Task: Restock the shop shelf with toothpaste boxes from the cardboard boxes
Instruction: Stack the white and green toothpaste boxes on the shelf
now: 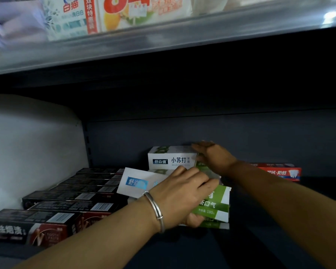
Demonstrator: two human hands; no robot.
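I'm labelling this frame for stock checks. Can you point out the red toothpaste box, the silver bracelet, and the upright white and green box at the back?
red toothpaste box [279, 172]: head view, on its front face.
silver bracelet [155, 208]: head view, on the band over the wrist.
upright white and green box [171, 159]: head view, on its white printed face.

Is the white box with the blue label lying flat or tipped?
Tipped. The white box with the blue label leans at a slant under the left hand.
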